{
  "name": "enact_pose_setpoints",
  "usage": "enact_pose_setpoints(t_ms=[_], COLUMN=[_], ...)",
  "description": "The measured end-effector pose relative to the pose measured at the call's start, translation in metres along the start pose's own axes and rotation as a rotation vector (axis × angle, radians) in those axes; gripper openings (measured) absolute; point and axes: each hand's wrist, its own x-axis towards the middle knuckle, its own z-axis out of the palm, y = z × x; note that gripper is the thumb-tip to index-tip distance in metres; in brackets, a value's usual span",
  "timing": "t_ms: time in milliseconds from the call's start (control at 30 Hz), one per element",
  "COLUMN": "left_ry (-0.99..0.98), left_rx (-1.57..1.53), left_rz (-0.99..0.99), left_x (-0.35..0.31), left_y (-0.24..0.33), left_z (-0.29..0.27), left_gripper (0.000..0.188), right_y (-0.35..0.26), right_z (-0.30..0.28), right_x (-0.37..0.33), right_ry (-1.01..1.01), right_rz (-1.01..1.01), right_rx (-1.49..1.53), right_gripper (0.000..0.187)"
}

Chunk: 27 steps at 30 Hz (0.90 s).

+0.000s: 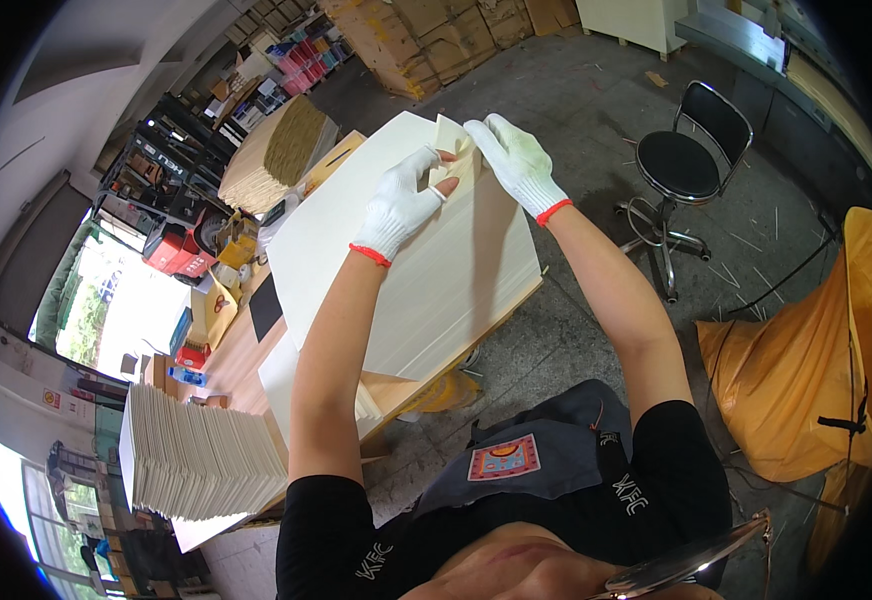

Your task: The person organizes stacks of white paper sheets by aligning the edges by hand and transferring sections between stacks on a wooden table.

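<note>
A tall stack of large cream-white paper sheets (426,265) stands on the wooden table in front of me. At its far right end, a few sheets (464,160) are bent up and curled between my hands. My left hand (404,203), in a white knit glove with bare thumb and fingertip, reaches over the stack. Its thumb and forefinger are apart, their tips against the curled paper. My right hand (518,163), gloved in white with a red cuff, is closed over the far edge of the bent sheets. Its thumb is hidden.
A second stack of sheets (201,450) stands at the table's near left; a brown-edged stack (281,150) lies beyond. Scissors (222,302) and small boxes line the table's left side. Right of the table are a black swivel chair (678,163) and a large orange sack (786,380).
</note>
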Motion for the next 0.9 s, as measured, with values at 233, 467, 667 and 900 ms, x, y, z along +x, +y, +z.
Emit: enact_pose_setpoints(t_ms=[233, 467, 667, 900], left_ry=[0.121, 0.026, 0.002, 0.046], left_rx=[-0.054, 0.096, 0.027, -0.015], left_rz=[0.187, 0.06, -0.004, 0.074], left_x=[-0.002, -0.001, -0.002, -0.004], left_y=[-0.005, 0.0, 0.004, 0.009], left_z=[0.003, 0.002, 0.0, 0.001], left_gripper=[0.033, 0.037, 0.037, 0.03], right_y=[-0.004, -0.002, -0.005, -0.005], right_z=[0.0, 0.0, -0.001, -0.001], right_x=[-0.001, -0.001, -0.003, -0.003], right_ry=[0.017, 0.007, 0.024, 0.023], right_rz=[-0.016, 0.012, 0.007, 0.002], right_rx=[0.014, 0.021, 0.03, 0.028], right_gripper=[0.057, 0.052, 0.052, 0.051])
